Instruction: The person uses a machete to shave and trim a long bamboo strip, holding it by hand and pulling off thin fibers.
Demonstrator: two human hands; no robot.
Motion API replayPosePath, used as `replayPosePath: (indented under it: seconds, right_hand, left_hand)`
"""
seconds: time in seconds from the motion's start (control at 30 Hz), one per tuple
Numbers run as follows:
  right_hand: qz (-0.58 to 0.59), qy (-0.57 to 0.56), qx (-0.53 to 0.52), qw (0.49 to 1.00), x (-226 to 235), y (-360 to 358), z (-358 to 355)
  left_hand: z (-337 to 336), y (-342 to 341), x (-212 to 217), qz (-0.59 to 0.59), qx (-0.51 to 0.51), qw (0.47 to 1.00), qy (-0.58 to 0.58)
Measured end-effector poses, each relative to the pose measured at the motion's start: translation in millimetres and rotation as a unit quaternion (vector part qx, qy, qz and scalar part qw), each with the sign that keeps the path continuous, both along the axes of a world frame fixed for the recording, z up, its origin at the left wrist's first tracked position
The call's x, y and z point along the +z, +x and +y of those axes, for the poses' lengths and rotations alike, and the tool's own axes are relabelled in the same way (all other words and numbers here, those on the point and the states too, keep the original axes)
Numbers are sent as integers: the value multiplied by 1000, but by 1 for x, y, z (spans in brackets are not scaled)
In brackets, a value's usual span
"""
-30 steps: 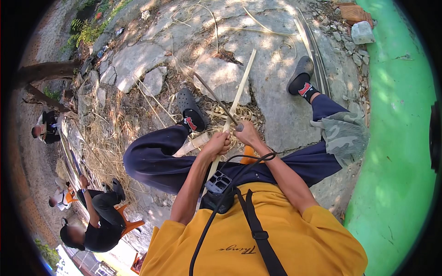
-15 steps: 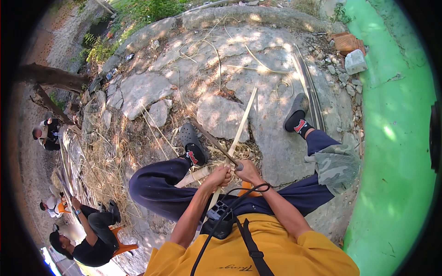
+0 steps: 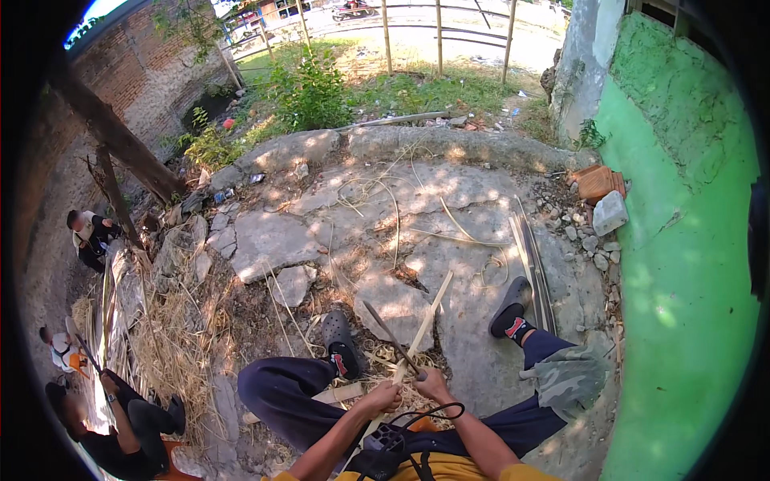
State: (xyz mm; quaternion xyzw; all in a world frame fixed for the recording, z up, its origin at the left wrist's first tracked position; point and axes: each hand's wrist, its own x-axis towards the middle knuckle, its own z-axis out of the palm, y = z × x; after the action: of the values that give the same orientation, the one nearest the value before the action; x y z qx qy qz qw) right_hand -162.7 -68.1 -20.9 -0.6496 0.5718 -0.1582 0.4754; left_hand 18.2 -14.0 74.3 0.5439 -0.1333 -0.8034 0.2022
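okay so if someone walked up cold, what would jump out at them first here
Probably the bright green wall filling the right side. Next, low in the middle, the seated person's left hand gripping a pale bamboo strip while the right hand sets a dark blade against it, over cracked stone ground.

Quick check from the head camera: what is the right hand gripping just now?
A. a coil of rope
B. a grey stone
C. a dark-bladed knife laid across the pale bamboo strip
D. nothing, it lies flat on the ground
C: the right hand is closed on the handle of the dark-bladed knife, whose blade crosses the pale bamboo strip, held lower down by the left hand.
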Motion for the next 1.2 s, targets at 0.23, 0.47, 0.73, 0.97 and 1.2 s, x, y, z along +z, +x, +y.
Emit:
replayPosePath:
  seconds: [0.23, 0.47, 0.73, 0.97, 1.2]
  right_hand:
    - [-27, 65, -85, 994, -7, 6, 0]
    - [-10, 22, -59, 998, -13, -1, -19]
    - [-51, 34, -69, 996, -4, 2, -14]
    - [-63, 12, 19, 998, -10, 2, -19]
    - [-1, 71, -22, 997, -37, -1, -39]
  left_hand:
    - [6, 6, -12, -2, -12, 1000, 18]
    - [1, 0, 25, -52, -11, 999, 6]
    - [4, 4, 29, -37, -26, 998, 31]
    - [14, 14, 38, -43, -12, 998, 38]
    - [22, 21, 36, -18, 11, 998, 60]
